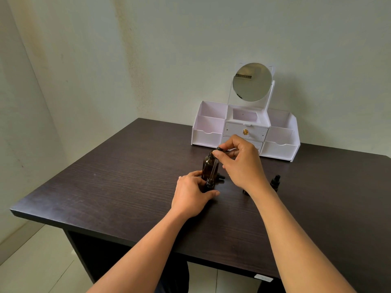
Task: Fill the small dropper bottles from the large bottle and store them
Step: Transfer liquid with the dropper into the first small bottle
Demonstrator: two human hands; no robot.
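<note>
Dropper bottles sit on the dark table (pixel 118 187): my left hand (pixel 191 195) is wrapped around one small bottle (pixel 209 183), just in front of the large amber bottle (pixel 208 166). My right hand (pixel 241 163) pinches a glass dropper (pixel 214 166), its tip at that small bottle's neck. Another small capped bottle (pixel 275 182) stands to the right, with the white organizer (pixel 279 144) behind.

A dark wooden table (pixel 118 182) holds everything. A white organizer (pixel 245 132) with a round mirror stands on it past the fingertips. A big brown bottle (pixel 208 166) stands just beyond the left fingers. A small dropper bottle (pixel 275 182) stands beside the right wrist.
</note>
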